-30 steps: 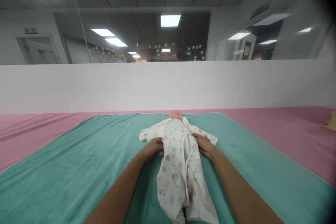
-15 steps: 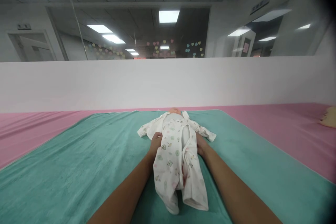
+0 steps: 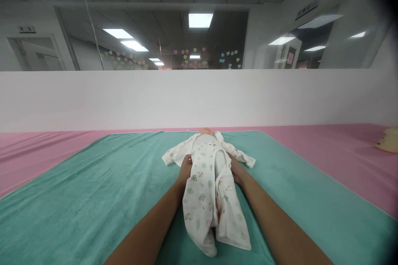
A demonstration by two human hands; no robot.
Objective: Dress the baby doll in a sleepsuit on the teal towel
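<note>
Two bare forearms reach in from my lower corners, and the hands stay apart on either side of the swaddled body. My left hand lies against the garment's left side at the waist, and my right hand sits at the opposite side, its fingers at the edge of the wrap. I cannot tell whether either hand is actually gripping the cloth.

The baby doll lies on its back, centred on a teal towel, its head just inside the towel's far edge. Its white printed infant gown has small pastel motifs, and the long lower part runs toward me between my arms. That part ends in a loose, bunched hem near the bottom of my view, and a pinkish patch shows in the slit between its panels. The sleeves spread out to both sides, well short of the towel's edges.

I have open towel on both sides of my arms, and the towel's side edges slant away across a pink mat. A pale yellow object sits at the mat's far right edge.

Beyond, a low white wall closes off the mat. Past it, a glass partition carries pastel heart stickers. A wall sign is too small and blurred for me to read.
</note>
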